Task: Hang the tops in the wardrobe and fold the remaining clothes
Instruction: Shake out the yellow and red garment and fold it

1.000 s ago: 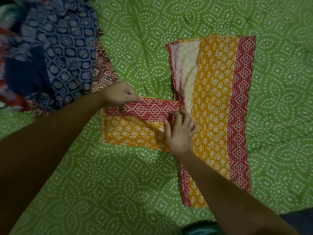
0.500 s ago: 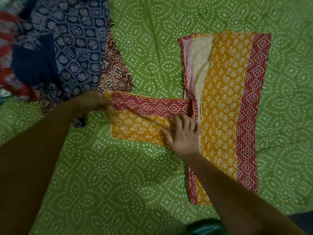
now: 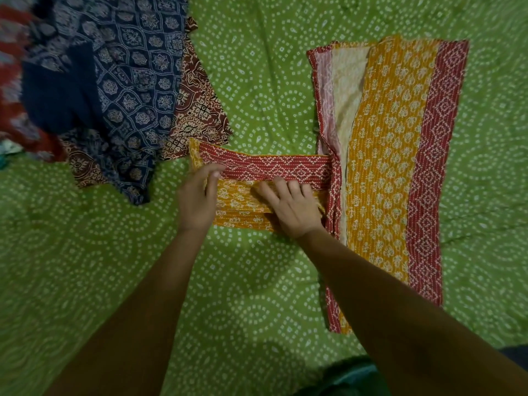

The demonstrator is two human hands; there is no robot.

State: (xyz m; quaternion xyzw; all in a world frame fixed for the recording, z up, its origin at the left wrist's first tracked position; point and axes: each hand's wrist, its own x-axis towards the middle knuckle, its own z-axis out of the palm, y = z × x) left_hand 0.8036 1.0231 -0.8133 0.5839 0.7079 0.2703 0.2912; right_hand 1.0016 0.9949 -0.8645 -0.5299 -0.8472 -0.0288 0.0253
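Note:
A yellow-orange top with red patterned borders (image 3: 391, 172) lies flat on the green bedsheet (image 3: 257, 295), its length running away from me. One sleeve (image 3: 265, 167) stretches out to the left, red band on the far side, yellow on the near side. My left hand (image 3: 197, 198) is on the sleeve's left end and pinches the fabric there between thumb and fingers. My right hand (image 3: 291, 207) presses flat on the sleeve near the top's body, fingers straight and spread. The sleeve's near yellow part is partly hidden under both hands.
A heap of other clothes lies at the upper left: a navy blue printed garment (image 3: 114, 81) over a maroon printed one (image 3: 197, 110), with red fabric (image 3: 14, 115) at the far left edge. Green bedsheet surrounds the top on all sides.
My left hand has moved from the sleeve's far left tip onto the sleeve's end, closer to my right hand. The right hand stays pressed on the sleeve.

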